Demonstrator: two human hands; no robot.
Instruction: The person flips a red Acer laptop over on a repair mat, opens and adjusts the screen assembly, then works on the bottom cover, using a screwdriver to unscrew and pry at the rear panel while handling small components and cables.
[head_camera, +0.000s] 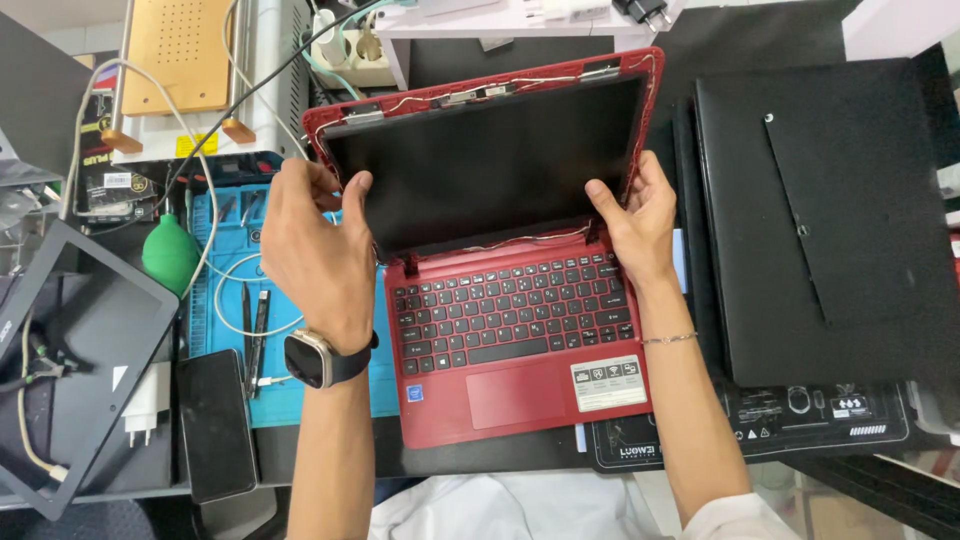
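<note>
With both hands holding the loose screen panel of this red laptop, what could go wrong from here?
1. The left hand and right hand grip the screen panel by its edges; it might flex and crack.
2. Thin wires run near the hinges; they may snag.

one red laptop (510, 330); two hands, left (315, 250), right (635, 225); one phone (215, 425); one wristwatch (310, 358)

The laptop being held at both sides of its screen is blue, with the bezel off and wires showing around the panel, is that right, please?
Not quite: the laptop is red, not blue. The head view shows the left hand and right hand at the screen's sides, bezel off, wires exposed.
</note>
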